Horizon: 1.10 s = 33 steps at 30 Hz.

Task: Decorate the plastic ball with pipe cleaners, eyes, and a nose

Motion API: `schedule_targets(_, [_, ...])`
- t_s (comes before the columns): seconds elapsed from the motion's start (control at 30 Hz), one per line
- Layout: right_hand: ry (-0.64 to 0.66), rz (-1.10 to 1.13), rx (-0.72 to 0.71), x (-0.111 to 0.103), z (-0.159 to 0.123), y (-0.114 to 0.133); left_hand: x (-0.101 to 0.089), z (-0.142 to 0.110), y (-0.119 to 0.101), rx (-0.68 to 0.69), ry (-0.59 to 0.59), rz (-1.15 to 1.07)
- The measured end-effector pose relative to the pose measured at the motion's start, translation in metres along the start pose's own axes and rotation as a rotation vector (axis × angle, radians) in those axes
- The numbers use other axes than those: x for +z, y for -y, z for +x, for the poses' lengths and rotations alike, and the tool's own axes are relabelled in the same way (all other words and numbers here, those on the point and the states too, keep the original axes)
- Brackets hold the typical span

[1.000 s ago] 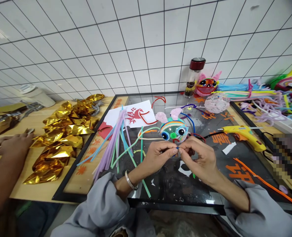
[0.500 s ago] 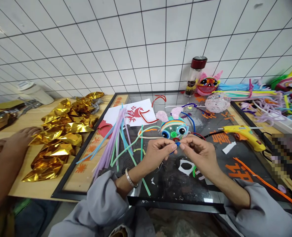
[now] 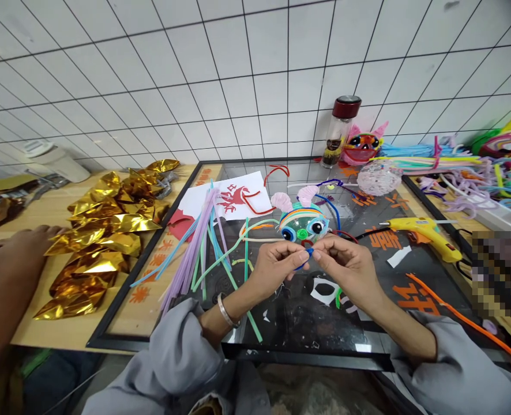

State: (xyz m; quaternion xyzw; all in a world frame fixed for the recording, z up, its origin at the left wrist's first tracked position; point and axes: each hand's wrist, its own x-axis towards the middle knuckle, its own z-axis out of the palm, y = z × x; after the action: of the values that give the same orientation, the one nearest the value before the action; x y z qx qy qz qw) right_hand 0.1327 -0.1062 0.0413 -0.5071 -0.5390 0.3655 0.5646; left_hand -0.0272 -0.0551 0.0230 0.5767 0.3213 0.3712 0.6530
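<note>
Pinched between the fingertips of both hands is a short blue pipe cleaner, mostly covered by the fingers. My left hand, with a silver bracelet at the wrist, grips it from the left. Meeting it from the right, my right hand is also closed on the blue piece. Just behind the hands sits a round animal head with big eyes, pink ears, a green nose and striped bands. Below the right hand lies a white paper scrap with a round hole.
Purple, blue and green pipe cleaners lie left of the hands. A yellow glue gun rests on the right, near an orange pipe cleaner. Gold foil lies beside another person's arm. A glass bottle stands behind.
The camera view has shifted very slightly. Both hands keep their pinch on the blue pipe cleaner at the same place, with only tiny finger movement.
</note>
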Motion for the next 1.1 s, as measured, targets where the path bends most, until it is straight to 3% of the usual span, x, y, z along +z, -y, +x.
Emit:
schedule_targets(0.3, [0.033,0.043,0.044,0.0002,0.0007,0.0015,0.0003,-0.0003,0.0040,0.010,0.024,-0.010])
schedule_targets(0.63, [0.004,0.137,0.071,0.0054,0.0000,0.0039,0.0001,0.0002,0.0051,0.019,-0.064,-0.009])
schedule_targets(0.8, [0.051,0.186,0.136,0.0047,-0.0009,0.0021,-0.0005,0.0011,0.0070,0.032,-0.114,-0.060])
schedule_targets(1.1, [-0.018,0.231,0.210,0.0051,0.0001,-0.0010,-0.0013,-0.0005,0.0009,0.170,-0.088,0.108])
